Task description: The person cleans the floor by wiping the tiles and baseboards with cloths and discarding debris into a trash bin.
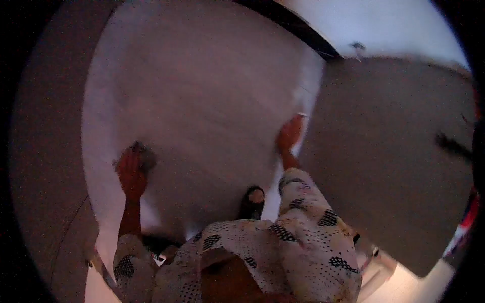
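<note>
Grey-brown and dim, a broad surface (212,91) fills the middle of the view, with 2 bare hands stretched out over it. Near 9 o'clock, the left hand (132,174) rests on a dark, crumpled bundle (148,157), perhaps cloth. Its fingers reach toward 12 o'clock and partly cover the bundle; blur and poor light mean I cannot tell how far they are spread or whether they grip it.

Between 2 and 3 o'clock from the centre, the right hand (289,134) is at the surface's pale edge (309,96). Its fingers appear close together, with 1 small pale spot at their tips; I cannot tell whether they hold anything.

Dark-patterned, light clothing (303,222) spreads around 6 o'clock, its sleeves ending below both hands. A dark shoe (249,210) shows just above it. Toward 7 o'clock sits a small white-and-black patch (159,260), any lettering too small to read.

At 3 o'clock lies a darker panel (379,146), with a blurred black object (453,145) near its outer side. A dark strip (298,25) slants at 1 o'clock, beside a bright white area (399,25).
</note>
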Action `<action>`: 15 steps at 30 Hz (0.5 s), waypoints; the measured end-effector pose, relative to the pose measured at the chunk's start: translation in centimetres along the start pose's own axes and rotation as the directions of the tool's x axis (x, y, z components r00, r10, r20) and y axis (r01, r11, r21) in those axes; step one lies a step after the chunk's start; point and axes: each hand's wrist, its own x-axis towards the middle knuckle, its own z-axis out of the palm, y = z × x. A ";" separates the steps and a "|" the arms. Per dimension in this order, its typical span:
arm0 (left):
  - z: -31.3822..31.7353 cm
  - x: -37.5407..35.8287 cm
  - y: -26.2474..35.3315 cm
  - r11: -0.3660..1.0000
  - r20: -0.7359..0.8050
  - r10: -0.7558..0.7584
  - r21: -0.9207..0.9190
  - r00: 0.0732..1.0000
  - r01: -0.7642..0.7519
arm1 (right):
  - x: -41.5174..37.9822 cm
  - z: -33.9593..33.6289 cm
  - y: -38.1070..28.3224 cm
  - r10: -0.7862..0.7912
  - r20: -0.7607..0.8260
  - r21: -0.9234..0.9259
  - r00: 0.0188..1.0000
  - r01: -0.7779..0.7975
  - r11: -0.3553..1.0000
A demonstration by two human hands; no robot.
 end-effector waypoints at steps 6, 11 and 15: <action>-1.2 -0.7 -0.5 0.998 -0.005 0.027 -0.058 1.000 -0.027 | -12.9 -3.3 -19.4 0.072 0.293 0.118 0.953 -0.111 0.987; 4.7 -2.7 -4.1 0.986 -0.198 0.078 -0.131 0.977 -0.105 | -19.7 1.3 -29.2 -0.347 0.186 0.651 0.919 0.149 0.745; 1.3 -2.5 -1.9 0.993 0.002 -0.018 -0.117 1.000 0.018 | -15.0 -2.3 -27.3 -0.222 0.347 0.756 0.911 -0.132 0.641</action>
